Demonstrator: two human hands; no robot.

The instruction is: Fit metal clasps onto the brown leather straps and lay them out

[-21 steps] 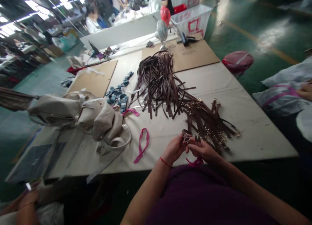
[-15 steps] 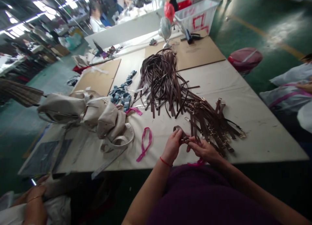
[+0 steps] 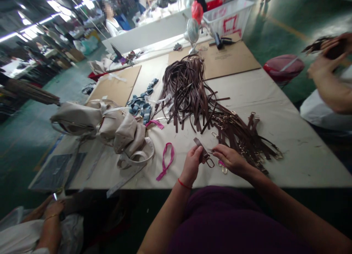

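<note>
My left hand point(image 3: 192, 162) is closed on a short brown strap point(image 3: 201, 147) near the front edge of the table. A metal snap hook point(image 3: 210, 163) hangs from the strap's lower end. Just to the right, my right hand point(image 3: 230, 159) has its fingertips pinched together close to the strap; a small thin piece shows at their tips, too small to name. Below those fingers lie gold-coloured metal loops point(image 3: 224, 169) and a bit of pink. Beyond my right hand is a pile of brown straps with metal hooks point(image 3: 242, 136).
Long brown straps point(image 3: 184, 92) are heaped mid-table. Pale bags point(image 3: 126, 133), a pink ribbon point(image 3: 166, 161) and blue strap bundles point(image 3: 141, 105) lie left. A small fan point(image 3: 191, 32) stands behind. Co-workers' hands show at lower left point(image 3: 53, 213) and far right point(image 3: 330, 59).
The strap in my left hand has straightened from a bent loop, and its hook now hangs in sight. My right hand has drawn slightly away. At right, a co-worker's raised hands have come into view.
</note>
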